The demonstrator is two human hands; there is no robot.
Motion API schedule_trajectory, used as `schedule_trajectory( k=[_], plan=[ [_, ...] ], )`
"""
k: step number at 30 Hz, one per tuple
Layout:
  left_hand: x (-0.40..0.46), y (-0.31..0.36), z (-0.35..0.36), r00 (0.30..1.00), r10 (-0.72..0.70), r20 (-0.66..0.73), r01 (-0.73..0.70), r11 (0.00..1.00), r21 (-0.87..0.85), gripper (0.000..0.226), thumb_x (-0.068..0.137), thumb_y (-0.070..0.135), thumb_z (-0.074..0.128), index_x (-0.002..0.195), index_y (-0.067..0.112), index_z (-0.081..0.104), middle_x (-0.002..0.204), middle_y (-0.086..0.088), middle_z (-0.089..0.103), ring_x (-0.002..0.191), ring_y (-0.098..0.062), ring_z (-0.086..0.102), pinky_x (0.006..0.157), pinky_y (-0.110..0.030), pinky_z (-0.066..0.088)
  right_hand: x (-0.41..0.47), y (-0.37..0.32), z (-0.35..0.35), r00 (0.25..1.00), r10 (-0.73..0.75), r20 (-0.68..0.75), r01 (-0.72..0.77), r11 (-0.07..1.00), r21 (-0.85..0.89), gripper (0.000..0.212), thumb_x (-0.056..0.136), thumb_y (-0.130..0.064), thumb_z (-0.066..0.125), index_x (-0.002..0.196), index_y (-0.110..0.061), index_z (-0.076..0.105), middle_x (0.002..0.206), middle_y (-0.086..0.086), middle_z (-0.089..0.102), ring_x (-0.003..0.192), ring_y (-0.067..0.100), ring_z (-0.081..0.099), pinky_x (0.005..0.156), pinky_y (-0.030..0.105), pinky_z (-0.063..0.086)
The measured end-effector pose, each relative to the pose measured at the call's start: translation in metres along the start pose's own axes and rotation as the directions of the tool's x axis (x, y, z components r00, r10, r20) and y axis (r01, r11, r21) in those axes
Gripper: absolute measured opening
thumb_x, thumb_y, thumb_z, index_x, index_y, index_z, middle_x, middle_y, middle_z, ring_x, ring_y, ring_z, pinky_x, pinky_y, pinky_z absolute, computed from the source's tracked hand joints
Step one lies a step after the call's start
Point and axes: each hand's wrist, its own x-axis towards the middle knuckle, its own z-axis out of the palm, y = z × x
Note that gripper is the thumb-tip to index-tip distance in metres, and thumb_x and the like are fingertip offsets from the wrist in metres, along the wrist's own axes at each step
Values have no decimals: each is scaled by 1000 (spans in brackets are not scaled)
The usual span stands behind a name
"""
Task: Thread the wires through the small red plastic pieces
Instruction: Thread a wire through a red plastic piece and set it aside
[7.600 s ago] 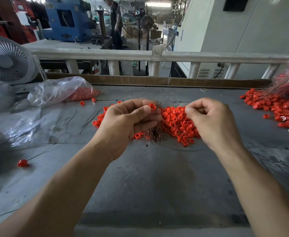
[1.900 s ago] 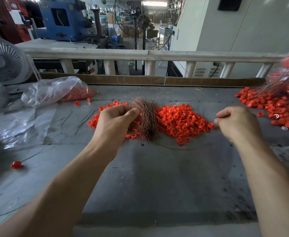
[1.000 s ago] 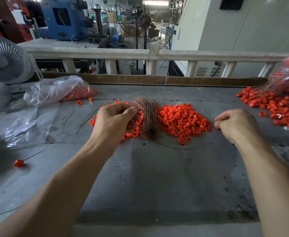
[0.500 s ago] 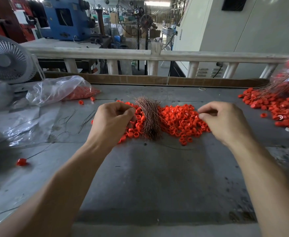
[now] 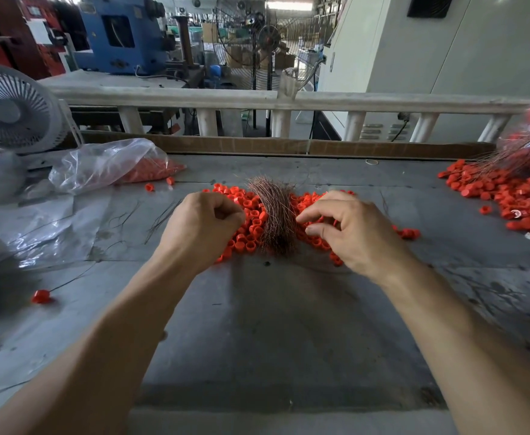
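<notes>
A heap of small red plastic pieces lies mid-table, with a bundle of thin copper-coloured wires lying across it. My left hand hovers over the heap's left side, fingers curled in and thumb against the index finger; anything in the pinch is hidden. My right hand is just right of the bundle. Its index finger and thumb are stretched out a little apart, with the tips at the wires' right edge and nothing held.
A pile of red pieces with wires through them lies at the far right. A clear plastic bag of red pieces and a white fan sit at the left. One wired piece lies near left. A railing runs behind the table.
My right hand has moved left from the table's right side to the wire bundle, and its fingers have spread. My left hand stays curled over the heap.
</notes>
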Motion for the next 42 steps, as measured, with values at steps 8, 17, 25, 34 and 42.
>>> schedule_trajectory(
  k=[8,17,25,34,42],
  plan=[
    [0,-7,1,993,14,118,-30,991,134,17,82,16,80,78,32,75,74,12,67,64,-5,60,57,-23,42,-1,3,-2,998,-43,56,43,999,4,25,85,-6,78,100,-27,78,106,-14,63,87,-1,58,82,5,36],
    [-5,-5,11,975,110,194,-163,943,289,17,75,30,85,83,35,72,76,15,59,73,-8,55,56,-21,33,-1,-4,-3,997,-11,-77,44,896,442,14,85,-3,78,88,-16,80,109,-5,74,104,7,68,85,16,47],
    [-7,-4,12,976,140,169,-188,929,319,7,81,27,80,86,29,75,79,16,63,75,-5,55,60,-22,37,-2,-21,-14,950,192,-246,99,563,821,13,99,1,58,100,-5,69,91,14,77,95,32,75,65,28,60],
    [-6,5,8,991,127,-29,-126,992,24,18,82,18,81,70,26,70,61,15,64,55,3,59,46,-9,39,-1,-24,-26,897,428,-107,-8,259,966,21,103,-4,49,112,-7,68,69,3,63,56,15,60,45,23,49],
    [-8,8,12,991,132,-35,-136,974,-179,18,83,15,82,85,27,70,77,11,72,68,-3,68,62,-18,53,1,-17,-32,927,375,-19,-9,72,997,21,88,-16,59,106,-13,69,71,-1,63,52,7,52,43,17,39]
  ],
)
